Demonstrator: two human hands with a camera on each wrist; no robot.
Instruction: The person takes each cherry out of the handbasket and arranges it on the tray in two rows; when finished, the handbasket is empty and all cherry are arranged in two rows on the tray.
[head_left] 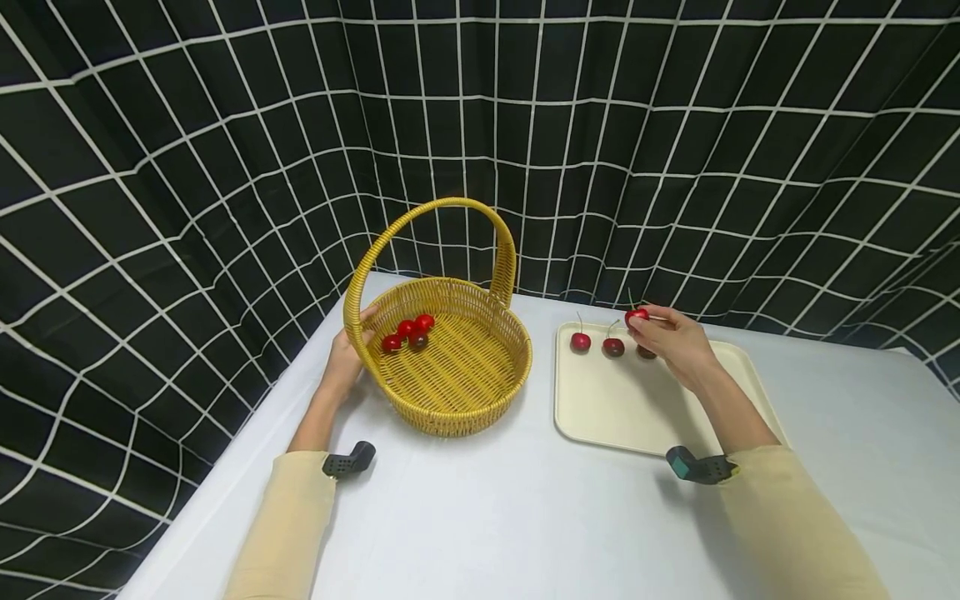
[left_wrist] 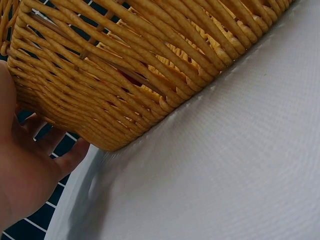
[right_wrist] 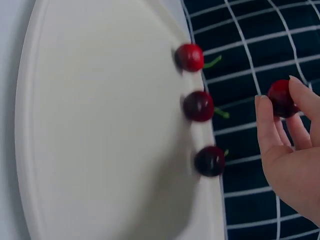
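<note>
My right hand (head_left: 678, 346) pinches a red cherry (head_left: 637, 317) between thumb and fingertips, held above the far part of a cream tray (head_left: 622, 408). Three more cherries lie along the tray's far edge: a bright red cherry (right_wrist: 190, 57), a darker cherry (right_wrist: 199, 106) and a very dark cherry (right_wrist: 210, 161), all with green stems. My left hand (head_left: 347, 358) holds the left side of a yellow wicker basket (head_left: 457, 423), with fingers against its outer wall in the left wrist view. Inside the basket, several cherries (head_left: 406, 329) sit together at the left.
The basket's tall arched handle (head_left: 431, 207) rises above its rim. A white cloth (head_left: 510, 517) covers the table under basket and tray. Behind and to the left hangs a black curtain (head_left: 570, 125) with a white grid.
</note>
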